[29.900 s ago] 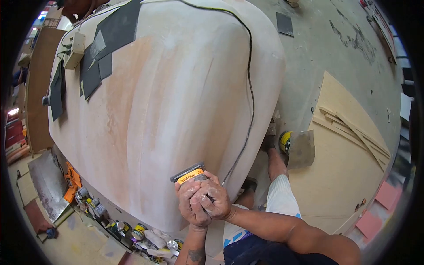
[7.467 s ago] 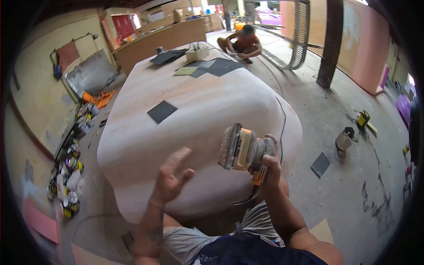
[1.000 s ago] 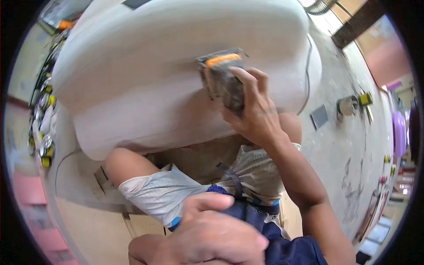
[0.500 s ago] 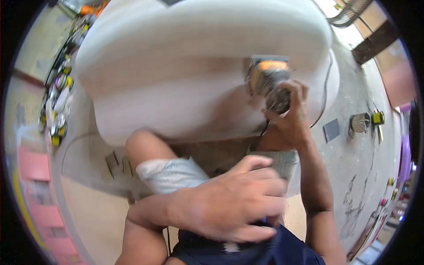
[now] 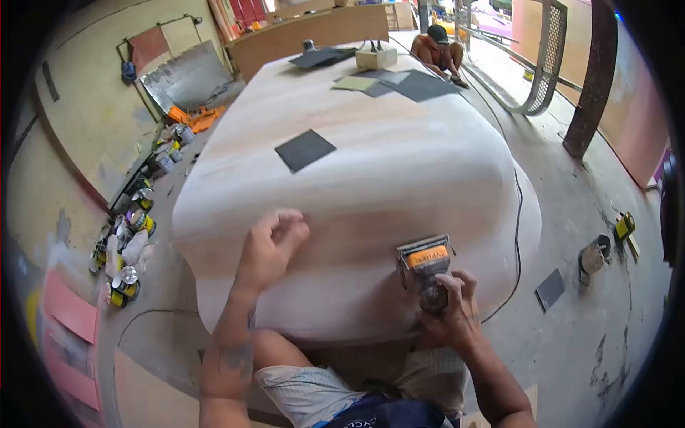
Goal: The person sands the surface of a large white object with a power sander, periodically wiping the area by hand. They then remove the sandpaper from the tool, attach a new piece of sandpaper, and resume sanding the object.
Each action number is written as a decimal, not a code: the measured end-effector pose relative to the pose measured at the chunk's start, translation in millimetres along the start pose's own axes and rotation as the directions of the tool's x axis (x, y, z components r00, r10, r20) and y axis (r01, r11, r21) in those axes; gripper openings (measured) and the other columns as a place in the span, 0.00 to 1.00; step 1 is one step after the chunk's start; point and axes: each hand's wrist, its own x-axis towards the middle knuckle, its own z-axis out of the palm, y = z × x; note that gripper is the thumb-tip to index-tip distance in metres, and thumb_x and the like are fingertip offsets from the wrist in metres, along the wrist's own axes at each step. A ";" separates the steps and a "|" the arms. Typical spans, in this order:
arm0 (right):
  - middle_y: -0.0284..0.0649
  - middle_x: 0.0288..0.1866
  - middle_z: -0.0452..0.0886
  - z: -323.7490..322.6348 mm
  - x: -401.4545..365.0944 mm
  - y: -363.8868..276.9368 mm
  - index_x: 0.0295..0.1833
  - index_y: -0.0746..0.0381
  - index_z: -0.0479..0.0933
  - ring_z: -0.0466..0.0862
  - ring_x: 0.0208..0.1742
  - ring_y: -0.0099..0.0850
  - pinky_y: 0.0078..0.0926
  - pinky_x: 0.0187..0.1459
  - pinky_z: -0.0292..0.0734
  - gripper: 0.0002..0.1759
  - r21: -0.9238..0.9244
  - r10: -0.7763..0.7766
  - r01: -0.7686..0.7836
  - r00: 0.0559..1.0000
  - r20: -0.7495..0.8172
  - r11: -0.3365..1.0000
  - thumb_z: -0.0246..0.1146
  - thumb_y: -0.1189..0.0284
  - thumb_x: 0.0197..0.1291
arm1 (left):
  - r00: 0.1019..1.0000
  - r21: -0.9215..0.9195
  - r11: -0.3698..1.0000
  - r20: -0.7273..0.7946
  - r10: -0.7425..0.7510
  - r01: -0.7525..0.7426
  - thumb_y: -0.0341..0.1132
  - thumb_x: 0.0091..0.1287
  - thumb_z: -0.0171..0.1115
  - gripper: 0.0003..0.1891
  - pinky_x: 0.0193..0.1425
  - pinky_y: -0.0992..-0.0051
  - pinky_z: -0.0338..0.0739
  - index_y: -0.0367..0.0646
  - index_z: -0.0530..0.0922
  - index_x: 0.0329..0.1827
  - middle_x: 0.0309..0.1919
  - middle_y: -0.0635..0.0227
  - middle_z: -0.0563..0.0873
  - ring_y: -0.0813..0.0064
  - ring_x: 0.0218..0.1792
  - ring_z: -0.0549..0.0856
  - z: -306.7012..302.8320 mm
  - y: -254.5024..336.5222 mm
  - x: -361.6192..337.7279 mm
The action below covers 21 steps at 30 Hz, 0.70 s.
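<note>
My right hand [image 5: 453,303] is wrapped around the dusty rear grip of an electric sheet sander [image 5: 428,267] with an orange label. The sander's flat pad rests against the curved front of a large whitish, rounded form [image 5: 357,192] with brownish patches. To the left, my left hand [image 5: 272,248] hovers close to that same front, its fingers loosely bent and slightly blurred, with nothing visible in them. A dark square sandpaper sheet [image 5: 305,150] lies on the form's upper surface, beyond my left hand.
More sandpaper sheets [image 5: 421,85] and a power outlet box [image 5: 376,57] sit at the form's far end. A black cord [image 5: 519,235] trails down its right side. Cans [image 5: 128,278] line the left wall. Another person [image 5: 437,53] crouches at the back right.
The view has tilted up, showing the form's top and the room beyond. My left hand has moved from before my body forward to the form's front. My right hand still holds the sander.
</note>
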 end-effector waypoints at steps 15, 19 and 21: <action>0.56 0.68 0.65 8.6 -17.2 18.7 0.74 0.55 0.65 0.69 0.70 0.56 0.56 0.67 0.75 0.49 0.096 0.064 -0.045 0.978 -0.198 0.994 0.83 0.55 0.51 | 0.859 0.557 0.658 -0.264 -0.439 0.507 0.65 0.55 0.81 0.45 0.71 0.57 0.82 0.36 0.85 0.65 0.63 0.54 0.90 0.54 0.65 0.88 26.3 -22.8 224.1; 0.56 0.67 0.66 1.4 -16.8 14.1 0.73 0.55 0.66 0.70 0.69 0.56 0.56 0.67 0.75 0.47 0.146 0.082 -0.048 0.968 -0.237 0.988 0.82 0.57 0.53 | 0.902 0.297 0.870 -0.308 -0.303 0.393 0.52 0.58 0.84 0.34 0.60 0.62 0.86 0.33 0.87 0.57 0.53 0.52 0.93 0.58 0.54 0.92 26.7 -57.9 243.7; 0.55 0.64 0.71 3.8 -16.0 23.4 0.70 0.58 0.69 0.72 0.66 0.55 0.52 0.65 0.76 0.42 0.191 0.085 -0.023 0.941 -0.328 0.981 0.82 0.62 0.54 | 0.942 -0.046 0.969 -0.228 -0.246 0.242 0.46 0.62 0.82 0.26 0.55 0.66 0.86 0.33 0.87 0.54 0.49 0.54 0.93 0.64 0.49 0.92 40.8 -42.7 235.2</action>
